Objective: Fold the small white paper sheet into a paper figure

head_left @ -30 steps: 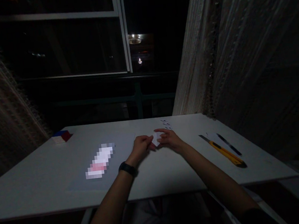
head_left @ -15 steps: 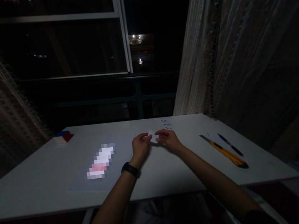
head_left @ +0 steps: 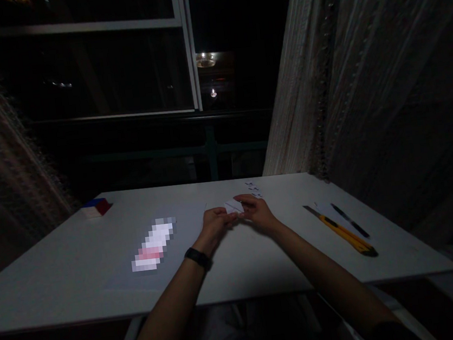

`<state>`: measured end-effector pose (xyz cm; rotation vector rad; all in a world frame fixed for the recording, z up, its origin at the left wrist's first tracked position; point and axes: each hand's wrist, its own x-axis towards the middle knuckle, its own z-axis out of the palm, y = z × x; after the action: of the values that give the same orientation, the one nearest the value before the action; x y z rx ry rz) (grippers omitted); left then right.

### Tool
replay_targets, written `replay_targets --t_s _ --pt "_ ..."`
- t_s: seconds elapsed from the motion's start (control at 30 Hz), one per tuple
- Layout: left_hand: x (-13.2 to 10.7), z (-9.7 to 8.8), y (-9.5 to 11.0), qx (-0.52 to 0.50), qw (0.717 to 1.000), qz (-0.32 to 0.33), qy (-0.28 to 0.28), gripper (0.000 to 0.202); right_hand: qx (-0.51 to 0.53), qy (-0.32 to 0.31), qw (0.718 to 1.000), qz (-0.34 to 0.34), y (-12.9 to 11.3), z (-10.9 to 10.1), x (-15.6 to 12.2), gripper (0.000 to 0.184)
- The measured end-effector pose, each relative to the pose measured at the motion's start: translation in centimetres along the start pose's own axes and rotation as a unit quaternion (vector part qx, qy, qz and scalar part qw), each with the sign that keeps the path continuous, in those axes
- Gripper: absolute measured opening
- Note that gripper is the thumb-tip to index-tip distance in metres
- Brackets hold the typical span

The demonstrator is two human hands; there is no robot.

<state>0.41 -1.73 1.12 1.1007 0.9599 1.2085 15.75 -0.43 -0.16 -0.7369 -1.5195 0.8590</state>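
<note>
The wide white desk (head_left: 262, 264) shows work partly done, as far as the dim light allows a judgement. A large pale sheet (head_left: 184, 232) lies flat just left of the hands, with no cuts or folds that can be made out. To the right of the hands, well apart from them, a yellow utility knife (head_left: 346, 233) lies on the desk with a dark pen (head_left: 349, 220) just beside it on its far side. Neither is touched. Far off to the left, near the desk's back corner, sits a small red, white and blue block (head_left: 95, 207). Just beyond the right hand, a few tiny marked scraps (head_left: 254, 188) lie scattered on the surface. They look like pieces already dealt with and set aside, while one more is being handled.

That one is a small white paper piece (head_left: 233, 206), held between the two hands a little above the desk, with a thin dark line visible across it.

The left hand (head_left: 215, 225), with a dark band (head_left: 197, 258) on its wrist, is curled loosely, and its fingertips pinch the near left edge of the paper. The right hand (head_left: 258, 213) is likewise half closed, with thumb and fingertips gripping the paper's right side. Neither hand is clenched into a fist or spread flat. Whether the paper is being folded, creased or merely turned cannot be told in this light.
</note>
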Motion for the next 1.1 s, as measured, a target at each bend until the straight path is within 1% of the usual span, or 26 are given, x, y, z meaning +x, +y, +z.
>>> replay_targets --t_s 0.07,0.2,0.27,0.37,0.47,0.57,0.67,0.77,0.93,1.03,1.1 --pt "0.0 -0.2 0.0 0.001 1.000 -0.004 -0.014 0.027 -0.002 -0.010 1.000 -0.005 0.1 0.0 0.0 0.045" --pt "0.0 -0.6 0.0 0.025 0.995 -0.039 -0.088 0.033 -0.008 -0.019 1.000 -0.008 0.4 -0.1 0.0 0.045" --pt "0.0 -0.7 0.0 0.045 0.992 -0.053 -0.109 0.036 0.001 -0.032 0.999 -0.010 0.5 -0.1 0.0 0.046" --pt "0.0 -0.6 0.0 0.062 0.991 -0.058 -0.104 0.037 0.010 -0.062 0.998 -0.011 0.3 -0.2 -0.1 0.046" --pt "-0.1 -0.4 0.1 0.057 0.995 -0.045 -0.074 0.033 0.005 -0.073 0.997 0.001 0.0 -0.3 -0.1 0.048" --pt "-0.3 -0.2 0.5 0.040 0.998 -0.027 -0.048 0.028 0.025 -0.064 0.997 0.025 -0.5 -0.4 -0.1 0.049" --pt "-0.5 -0.2 0.9 0.037 0.998 -0.021 -0.044 0.025 0.034 -0.049 0.997 0.048 -0.9 -0.6 0.0 0.043" --pt "-0.6 -0.3 1.1 0.049 0.997 -0.029 -0.054 0.025 0.032 -0.043 0.997 0.057 -1.0 -0.7 0.0 0.036" --pt "-0.6 -0.3 0.6 0.051 0.991 -0.049 -0.109 0.033 0.000 -0.013 0.996 0.086 -0.5 -0.6 0.1 0.024" --pt "-0.6 -0.3 0.4 0.034 0.990 -0.056 -0.125 0.041 -0.022 0.001 0.997 0.078 -0.2 -0.7 0.1 0.021" --pt "-0.6 -0.3 0.3 0.017 0.989 -0.056 -0.133 0.042 -0.032 0.004 0.997 0.072 -0.3 -0.7 0.1 0.020"
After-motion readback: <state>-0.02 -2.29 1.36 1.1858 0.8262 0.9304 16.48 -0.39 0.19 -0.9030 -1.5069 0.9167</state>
